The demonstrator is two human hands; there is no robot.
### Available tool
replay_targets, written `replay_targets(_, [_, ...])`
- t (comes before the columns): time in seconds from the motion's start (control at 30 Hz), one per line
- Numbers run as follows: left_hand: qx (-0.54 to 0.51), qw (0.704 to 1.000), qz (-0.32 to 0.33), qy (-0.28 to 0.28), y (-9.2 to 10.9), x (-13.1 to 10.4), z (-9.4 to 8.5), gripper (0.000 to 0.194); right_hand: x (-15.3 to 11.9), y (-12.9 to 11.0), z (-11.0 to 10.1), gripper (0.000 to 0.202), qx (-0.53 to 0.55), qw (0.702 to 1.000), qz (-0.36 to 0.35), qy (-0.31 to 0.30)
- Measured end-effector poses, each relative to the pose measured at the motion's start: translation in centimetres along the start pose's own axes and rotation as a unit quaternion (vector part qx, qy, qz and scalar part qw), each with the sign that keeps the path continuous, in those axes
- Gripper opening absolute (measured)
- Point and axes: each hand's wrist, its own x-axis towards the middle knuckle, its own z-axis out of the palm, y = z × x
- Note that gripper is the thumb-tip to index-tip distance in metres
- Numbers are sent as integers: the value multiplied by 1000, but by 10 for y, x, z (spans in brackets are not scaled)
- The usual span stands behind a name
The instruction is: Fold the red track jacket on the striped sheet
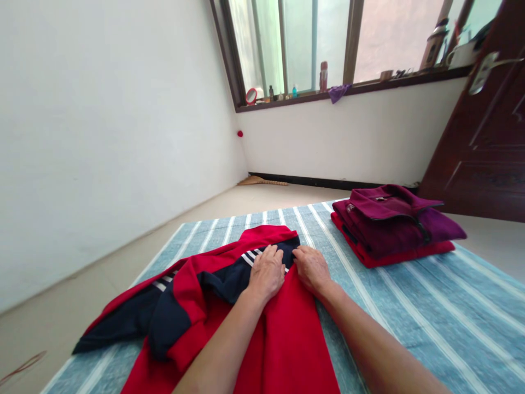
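Note:
A red and navy jacket [295, 328] with white stripes lies spread on the striped bedsheet, one sleeve [135, 312] stretching out to the left. My left hand [267, 272] is on the navy striped band near the shoulder, its fingers curled together on the cloth. At the jacket's right edge, close beside it, my right hand [314, 268] pinches the fabric near the navy corner. The fingertips of both hands are partly hidden by the cloth and knuckles.
Folded clothes, a purple zip jacket [389, 224] on top of a red garment [414, 256], sit to the right on the blue striped bedsheet [410, 312]. Beyond lie a broom [262, 180], a windowsill with bottles [324, 76], and a dark door [488, 148].

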Motion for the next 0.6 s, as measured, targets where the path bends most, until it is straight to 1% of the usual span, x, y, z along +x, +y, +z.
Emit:
replay_targets(0.1, [-1,1000,-28,6,-3,2,11,32,1,7,1,19,8,1000,11,5])
replay_targets(0.2, [-6,999,-26,19,-2,7,9,28,1,16,-1,27,26,1000,8,6])
replay_targets(0.27, [-14,999,-1,29,3,16,4,27,1,22,-2,39,38,999,-2,4])
replay_targets(0.33, [-29,998,46,30,8,27,1,30,2,28,-3,51,61,998,-15,-2])
replay_targets(0.43, [-50,992,115,13,12,44,5,32,4,36,-2,58,98,995,-27,-16])
replay_targets(0.5, [-55,990,129,3,12,51,11,31,4,39,-1,58,105,994,-24,-16])
replay_targets(0.6, [-57,992,114,3,7,54,22,32,4,40,0,51,109,994,-18,-16])
